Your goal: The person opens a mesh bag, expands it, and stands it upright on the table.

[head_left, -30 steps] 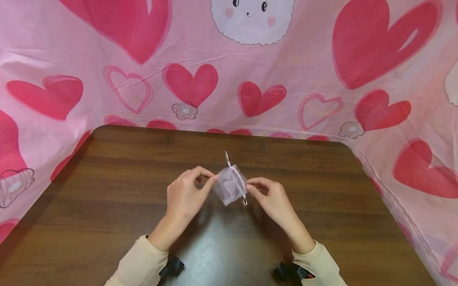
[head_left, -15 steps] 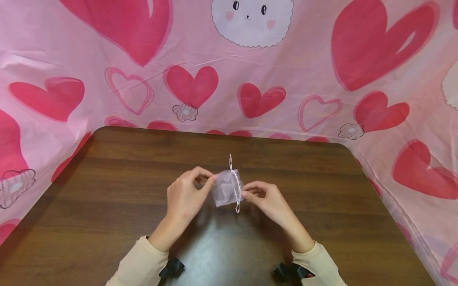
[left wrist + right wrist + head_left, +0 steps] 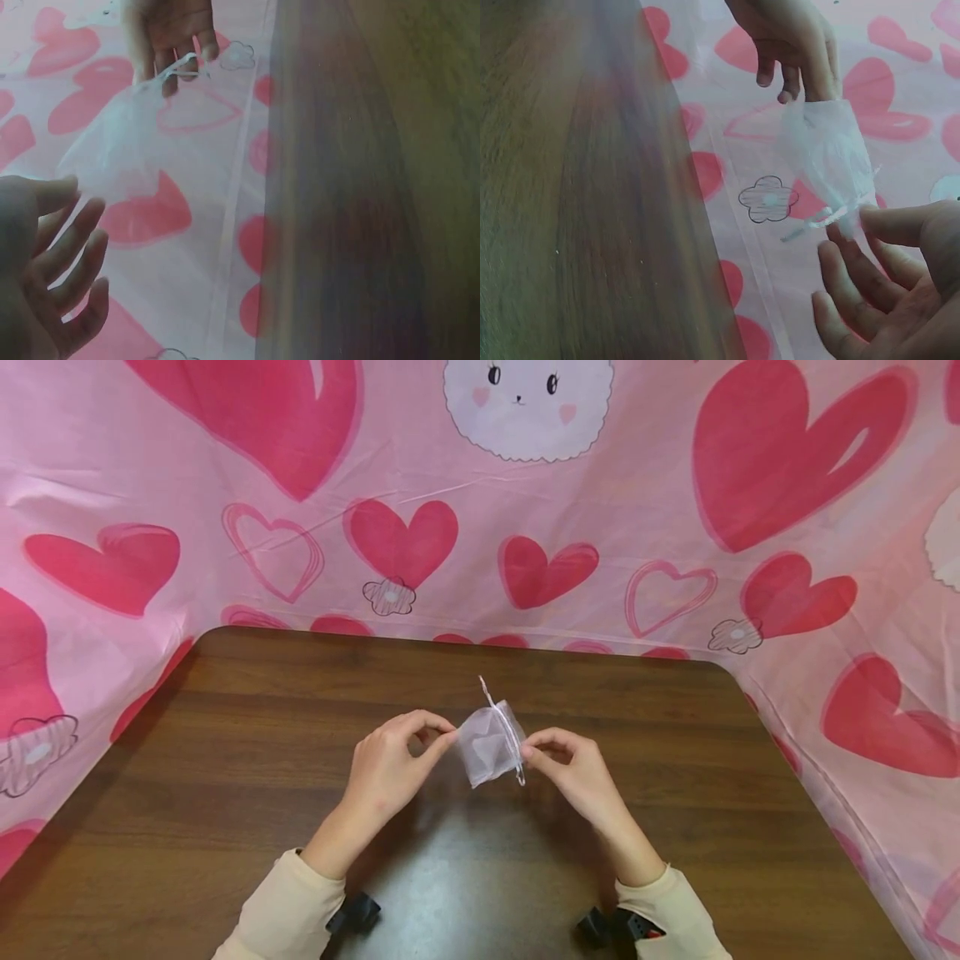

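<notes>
A small sheer white drawstring pouch (image 3: 483,747) is held up between both hands over the table. My left hand (image 3: 393,760) pinches its bottom corner between thumb and index finger. At the gathered mouth, my right hand (image 3: 577,772) pinches the pouch beside the white cord. One loop of the drawstring (image 3: 487,691) sticks out on the far side, another hangs on the near side. In the right wrist view the thin fabric (image 3: 829,146) stretches from one hand to the other. The left wrist view shows the pouch (image 3: 124,142) see-through, with the pink cloth visible behind it.
The dark wood-grain table (image 3: 262,760) spreads beneath the hands. A pink cloth with red hearts (image 3: 551,568) stands along its back and sides. Black wrist devices (image 3: 356,914) sit under both cream sleeves (image 3: 281,910).
The right hand dipped a little toward me and left with the pouch mouth, then moved back up and right. The pouch swung with it; the left hand stayed nearly still, keeping its pinch.
</notes>
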